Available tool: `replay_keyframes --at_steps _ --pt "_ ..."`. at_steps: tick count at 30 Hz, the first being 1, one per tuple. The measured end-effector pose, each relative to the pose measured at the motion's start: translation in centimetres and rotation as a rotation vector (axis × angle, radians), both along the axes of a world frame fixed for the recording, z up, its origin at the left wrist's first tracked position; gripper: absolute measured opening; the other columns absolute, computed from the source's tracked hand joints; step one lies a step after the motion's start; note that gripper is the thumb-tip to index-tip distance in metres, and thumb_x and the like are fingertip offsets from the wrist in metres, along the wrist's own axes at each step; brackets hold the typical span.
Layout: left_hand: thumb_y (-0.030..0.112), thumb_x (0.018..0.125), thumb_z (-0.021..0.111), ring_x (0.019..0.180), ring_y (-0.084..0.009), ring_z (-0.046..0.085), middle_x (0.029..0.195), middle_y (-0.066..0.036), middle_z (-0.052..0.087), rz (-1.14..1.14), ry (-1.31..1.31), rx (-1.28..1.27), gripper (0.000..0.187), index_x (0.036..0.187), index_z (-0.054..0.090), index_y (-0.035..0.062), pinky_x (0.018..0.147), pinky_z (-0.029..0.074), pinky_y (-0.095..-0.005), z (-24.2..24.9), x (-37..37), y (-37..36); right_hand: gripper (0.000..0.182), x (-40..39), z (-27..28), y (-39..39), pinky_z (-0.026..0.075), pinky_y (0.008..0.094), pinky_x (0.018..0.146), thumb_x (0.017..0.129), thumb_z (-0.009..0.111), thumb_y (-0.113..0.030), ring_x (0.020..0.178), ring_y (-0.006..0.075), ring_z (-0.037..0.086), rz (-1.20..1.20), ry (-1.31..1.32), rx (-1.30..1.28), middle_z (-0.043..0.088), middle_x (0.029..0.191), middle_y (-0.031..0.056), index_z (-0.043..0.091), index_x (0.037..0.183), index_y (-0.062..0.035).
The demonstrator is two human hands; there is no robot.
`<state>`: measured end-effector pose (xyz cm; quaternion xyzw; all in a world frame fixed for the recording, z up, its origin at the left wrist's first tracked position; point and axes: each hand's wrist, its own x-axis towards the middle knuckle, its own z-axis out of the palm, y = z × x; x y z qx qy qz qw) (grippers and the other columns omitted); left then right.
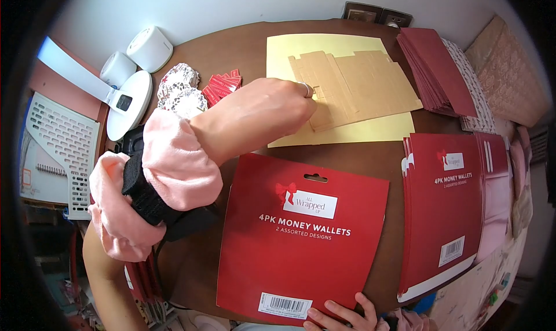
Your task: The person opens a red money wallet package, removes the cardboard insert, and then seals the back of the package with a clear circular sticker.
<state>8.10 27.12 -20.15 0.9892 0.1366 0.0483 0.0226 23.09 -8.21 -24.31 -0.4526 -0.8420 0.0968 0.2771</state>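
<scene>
My left hand point(266, 108) reaches across to the tan tape-like sheets point(370, 82), which lie on a yellow sheet point(289, 56). Its fingers are pinched together at the left part of the tan sheets; what they hold is too small to make out. A ring shows on one finger. Near the table's front edge, my right hand point(344, 316) rests with spread fingers at the lower right corner of a red money wallets card point(301, 244). That card lies flat, with its hang slot at the top and a barcode at the bottom.
Right of the card is a stack of similar red cards point(443, 203). Dark red envelopes point(434, 70) lie at the back right. Patterned round pieces point(182, 91) and small red labels point(222, 87) sit beyond my left forearm. A white lamp base point(130, 105) stands at the left.
</scene>
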Motion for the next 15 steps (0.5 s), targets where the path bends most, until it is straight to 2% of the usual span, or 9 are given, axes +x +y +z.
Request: replay_keyframes --at_steps 1,5,7,9,10,12,15 --pt "-0.001 0.073 0.062 0.078 -0.0354 0.068 0.084 -0.018 0.065 0.000 0.000 0.000 0.009 0.079 0.065 -0.0054 0.066 0.056 -0.0402 0.4 0.2 -0.1 0.023 0.0 0.0 0.0 0.032 0.0619 0.110 0.088 0.065 -0.025 0.118 0.0283 0.062 0.000 -0.002 -0.002 0.067 0.126 0.0056 0.071 0.108 -0.0133" --pt "0.000 0.074 0.066 0.088 -0.0336 0.068 0.107 -0.025 0.060 -0.067 0.222 -0.015 0.018 0.087 0.066 -0.0118 0.073 0.059 -0.0353 2.7 0.5 -0.4 0.023 0.0 0.0 -0.1 0.031 0.0622 0.110 0.088 0.065 -0.024 0.118 0.0283 0.062 0.000 -0.003 -0.005 0.067 0.126 0.0056 0.071 0.108 -0.0135" --pt "0.000 0.074 0.067 0.090 -0.0332 0.068 0.113 -0.027 0.058 -0.084 0.276 -0.020 0.020 0.089 0.066 -0.0133 0.075 0.059 -0.0341 1.9 0.6 -0.2 0.023 0.0 -0.1 -0.1 0.031 0.0622 0.110 0.088 0.065 -0.024 0.118 0.0283 0.062 -0.005 0.003 -0.002 0.068 0.125 0.0056 0.071 0.108 -0.0137" --pt "0.002 0.073 0.063 0.077 -0.0350 0.067 0.084 -0.017 0.064 0.019 0.011 0.031 0.007 0.077 0.064 -0.0046 0.067 0.056 -0.0406 -0.8 0.6 0.4 0.022 -0.1 0.0 -0.1 0.032 0.0621 0.110 0.089 0.065 -0.024 0.118 0.0282 0.062 -0.009 0.012 -0.008 0.068 0.125 0.0056 0.072 0.107 -0.0136" --pt "0.002 0.073 0.063 0.077 -0.0350 0.067 0.084 -0.017 0.064 0.019 0.011 0.031 0.007 0.077 0.064 -0.0046 0.067 0.056 -0.0406 -1.0 0.6 0.5 0.022 -0.1 0.0 -0.1 0.032 0.0620 0.110 0.089 0.065 -0.023 0.117 0.0282 0.062 -0.013 0.021 -0.012 0.068 0.124 0.0056 0.072 0.107 -0.0135" --pt "0.009 0.081 0.063 0.076 -0.0346 0.062 0.081 -0.014 0.059 0.073 0.019 -0.086 0.011 0.081 0.056 0.0004 0.069 0.051 -0.0426 -1.0 0.3 0.8 0.022 -0.1 0.0 -0.1 0.032 0.0619 0.110 0.089 0.065 -0.023 0.117 0.0281 0.063 -0.015 0.027 -0.014 0.068 0.124 0.0056 0.072 0.107 -0.0135" --pt "0.009 0.079 0.065 0.074 -0.0348 0.062 0.081 -0.014 0.060 0.088 -0.051 -0.143 0.011 0.082 0.057 0.0011 0.068 0.050 -0.0422 -0.8 -0.5 0.8 0.021 -0.2 0.0 0.0 0.033 0.0618 0.110 0.089 0.064 -0.023 0.116 0.0281 0.063 -0.019 0.035 -0.015 0.069 0.123 0.0056 0.072 0.106 -0.0135"
